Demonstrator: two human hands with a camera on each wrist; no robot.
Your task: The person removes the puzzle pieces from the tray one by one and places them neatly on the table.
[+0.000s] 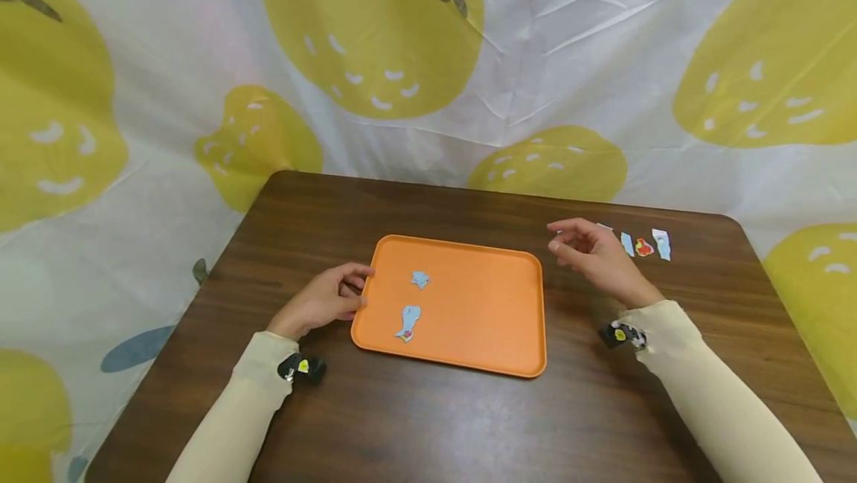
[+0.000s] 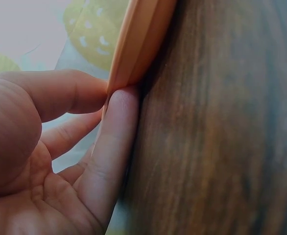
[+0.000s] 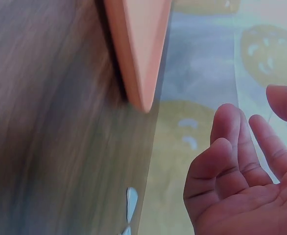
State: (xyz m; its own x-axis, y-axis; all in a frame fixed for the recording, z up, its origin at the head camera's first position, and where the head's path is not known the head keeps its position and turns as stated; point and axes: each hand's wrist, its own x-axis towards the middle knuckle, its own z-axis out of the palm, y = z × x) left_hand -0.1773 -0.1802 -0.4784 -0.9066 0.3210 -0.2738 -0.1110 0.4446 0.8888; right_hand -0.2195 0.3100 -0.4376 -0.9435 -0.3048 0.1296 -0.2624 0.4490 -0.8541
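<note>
While the left hand is pinching the left rim of the orange tray, the right hand is hovering above the tabletop, just right of the tray's far right corner. On the left hand, the fingers are standing narrow, gripping the thin rim from its two sides. The right hand is holding nothing: its fingers are bending loosely, and its thumb is standing apart from them with a fairly wide gap. The tray is lying near the middle of the tabletop, between the two hands. On its left half, a star-shaped piece is lying on the far side, and a long pale blue piece with a red patch at its near end is lying nearer, well apart from it. Just right of the right hand, on the far right of the tabletop, a pale blue strip, a red piece and a pale piece are lying in a row, while another piece is showing only partly behind the hand. Cream sleeves are covering both arms, and a white cloth with big yellow fruit is hanging behind the tabletop.
</note>
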